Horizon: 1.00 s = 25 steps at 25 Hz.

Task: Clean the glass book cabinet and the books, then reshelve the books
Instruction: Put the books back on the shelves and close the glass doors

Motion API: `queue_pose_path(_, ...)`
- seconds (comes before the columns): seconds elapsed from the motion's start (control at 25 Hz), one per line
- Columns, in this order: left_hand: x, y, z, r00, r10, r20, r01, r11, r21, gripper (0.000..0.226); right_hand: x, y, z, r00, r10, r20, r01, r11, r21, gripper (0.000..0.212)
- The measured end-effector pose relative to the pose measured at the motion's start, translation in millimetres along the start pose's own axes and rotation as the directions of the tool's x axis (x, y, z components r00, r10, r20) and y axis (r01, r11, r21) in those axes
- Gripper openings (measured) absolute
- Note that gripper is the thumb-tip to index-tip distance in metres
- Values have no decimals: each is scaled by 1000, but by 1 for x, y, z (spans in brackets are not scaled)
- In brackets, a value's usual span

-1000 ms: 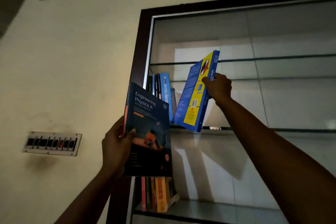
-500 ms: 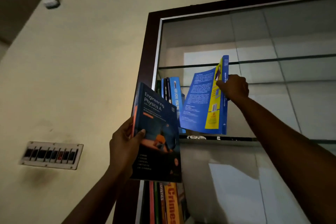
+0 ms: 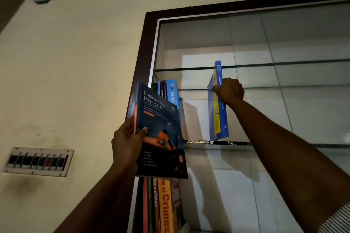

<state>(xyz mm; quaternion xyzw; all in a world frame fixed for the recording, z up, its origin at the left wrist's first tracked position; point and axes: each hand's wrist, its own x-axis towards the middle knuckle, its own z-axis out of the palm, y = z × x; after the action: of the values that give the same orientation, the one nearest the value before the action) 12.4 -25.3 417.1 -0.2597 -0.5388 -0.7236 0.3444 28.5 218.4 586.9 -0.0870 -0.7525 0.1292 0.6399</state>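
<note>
Blue book point(image 3: 219, 104) upright on glass shelf point(image 3: 284, 143), right hand point(image 3: 229, 91) gripping; left hand point(image 3: 126, 142) clutching physics textbook point(image 3: 161, 130).

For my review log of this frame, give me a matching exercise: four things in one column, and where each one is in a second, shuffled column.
Things:
1. Engineering Physics A book
2. blue-and-yellow book
3. orange Crimes book
4. switch panel

Places:
a. on the wall left of the cabinet
b. gripped by the right hand
c. lowest visible compartment, spine out
d. held by the left hand

Pairs: 1-d, 2-b, 3-c, 4-a
</note>
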Motion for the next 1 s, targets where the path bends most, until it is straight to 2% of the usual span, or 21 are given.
queue_pose_path(0.36,18,-10,7,997,69,30,-69,998,6,41,-1,-34,105,998,-17,63,15,999,36,38)
queue_pose_path(0.48,19,-18,2,997,78,16,-79,997,19,43,-11,-32,126,994,-42,104,25,988,154,46)
queue_pose_path(0.52,19,-20,-3,997,80,13,-80,997,19,44,-13,-29,128,988,-60,141,34,984,175,49)
queue_pose_path(0.6,19,-24,-12,997,79,-7,-78,997,15,47,-19,-16,127,948,-91,306,51,989,138,52)
queue_pose_path(0.68,17,-26,-19,997,78,-23,-77,997,10,47,-38,-1,125,878,-43,477,49,999,-1,52)
queue_pose_path(0.72,17,-26,-20,997,78,-27,-78,997,9,48,-50,4,125,883,7,470,34,996,-78,51)
queue_pose_path(0.76,16,-26,-20,996,79,-29,-78,997,15,48,-60,6,127,913,43,405,0,994,-107,46)
queue_pose_path(0.88,15,-25,-18,997,75,-28,-74,997,33,51,-71,-6,141,964,92,248,-103,994,32,34)
queue_pose_path(1.0,15,-28,-17,997,73,-39,-72,997,21,52,-74,-14,153,963,83,256,-115,987,111,38)
